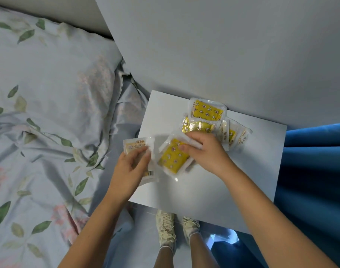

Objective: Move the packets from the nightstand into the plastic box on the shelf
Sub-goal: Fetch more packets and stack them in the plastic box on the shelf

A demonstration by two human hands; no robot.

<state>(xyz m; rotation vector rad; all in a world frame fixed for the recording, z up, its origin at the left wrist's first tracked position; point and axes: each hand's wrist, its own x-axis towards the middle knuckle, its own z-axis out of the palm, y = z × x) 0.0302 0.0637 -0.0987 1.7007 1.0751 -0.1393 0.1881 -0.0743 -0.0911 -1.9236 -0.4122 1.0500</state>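
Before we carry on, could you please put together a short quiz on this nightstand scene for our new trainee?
1. True or false: the left hand is empty.
2. What does the right hand pinch? A) a shoe lace B) a yellow star-patterned packet C) the curtain
3. Fill in: the packets not yet picked up lie on the white ____, close to the wall.

Key
1. False: its grip holds a pale packet.
2. B
3. nightstand; one such packet lies at its far edge.
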